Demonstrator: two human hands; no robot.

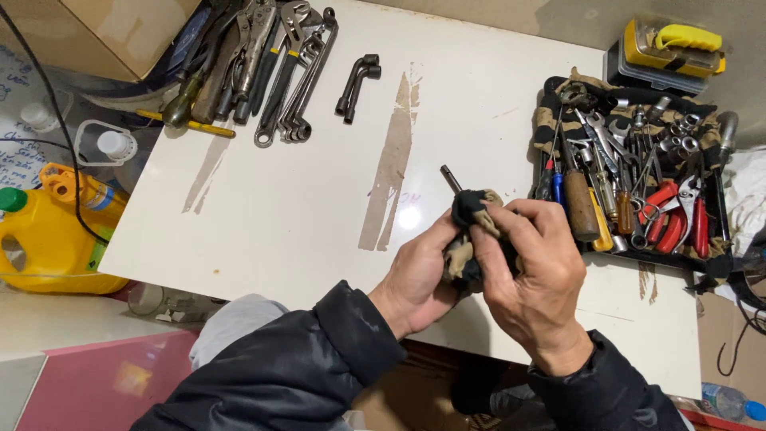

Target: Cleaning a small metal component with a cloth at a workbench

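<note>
Two hands meet above the near edge of the white board (319, 199). The left hand (419, 275) and right hand (531, 267) clamp a dark, frayed rag (471, 231) around a metal tool shaft (452, 179), whose long axis slants up-left, hexagonal tip away from the person. Beyond: a tray of hand tools (630, 168), an L-shaped socket wrench (359, 86), and a row of pliers and spanners (263, 64).
</note>
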